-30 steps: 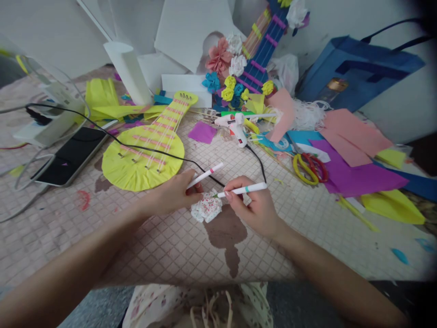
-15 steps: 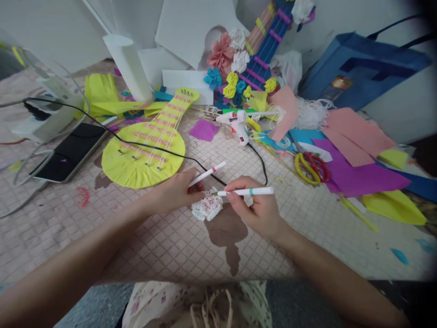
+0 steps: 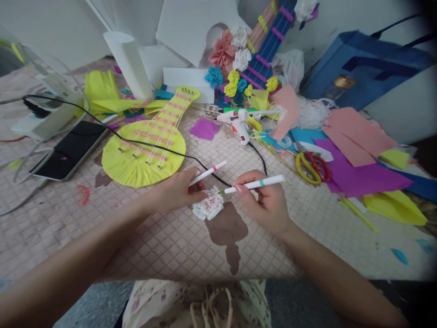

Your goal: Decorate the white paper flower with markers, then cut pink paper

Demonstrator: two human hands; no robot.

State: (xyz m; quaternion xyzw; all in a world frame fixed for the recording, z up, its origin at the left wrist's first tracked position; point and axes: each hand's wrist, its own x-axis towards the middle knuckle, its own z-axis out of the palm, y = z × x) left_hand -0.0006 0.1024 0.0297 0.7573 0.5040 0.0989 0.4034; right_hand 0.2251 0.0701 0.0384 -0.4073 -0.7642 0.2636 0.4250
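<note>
A small white paper flower dotted with colour lies on the checked tablecloth between my hands. My left hand rests beside it, fingers closed round a white marker with a pink band and touching the flower's left edge. My right hand pinches a white marker with a green band, its green tip just above the flower's right side.
A yellow paper guitar lies behind my left hand with a black cable across it. A phone, a white glue gun, scissors, coloured paper sheets, paper flowers and a blue bag crowd the back.
My right hand has shifted a little to the right and tilted the green marker's rear end upward, its tip lifting slightly off the flower. The left hand stays put.
</note>
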